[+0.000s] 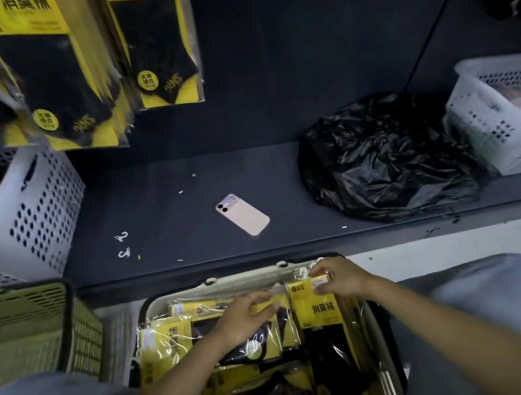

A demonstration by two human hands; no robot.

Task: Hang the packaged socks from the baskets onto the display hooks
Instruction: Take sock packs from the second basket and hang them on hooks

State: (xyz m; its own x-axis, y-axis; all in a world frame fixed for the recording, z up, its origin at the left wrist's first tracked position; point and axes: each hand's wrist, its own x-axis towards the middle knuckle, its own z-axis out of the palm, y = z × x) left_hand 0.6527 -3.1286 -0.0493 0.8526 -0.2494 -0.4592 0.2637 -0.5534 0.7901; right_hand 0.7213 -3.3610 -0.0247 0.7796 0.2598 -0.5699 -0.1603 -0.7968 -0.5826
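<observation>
Reading 消臭袜 in black on its yellow header, the sock pack (316,309) stands at the top of the cream-rimmed basket (248,275) at six o'clock, where the right hand (338,279) pinches its upper edge with curled fingers and thumb. Just at its nine o'clock, the left hand (240,319) grips the clear top of a second pack (260,343), whose round yellow sticker is too blurred to read. This basket is crammed with more yellow-and-black packs lying at all angles. At eleven o'clock, hanging packs (155,41) carry the same 消臭袜 header and a round sticker reading 无骨缝合. On the dark shelf (162,180) a phone (244,213) lies face down near the middle, with two loose white hooks (123,244) towards nine o'clock and a crumpled black bag (384,158) towards three. A white basket (47,217) at nine o'clock holds dark red items; another white basket (490,129) at three o'clock holds pale and yellow goods I cannot make out. A green basket (14,327) sits at eight o'clock, its contents out of view.
</observation>
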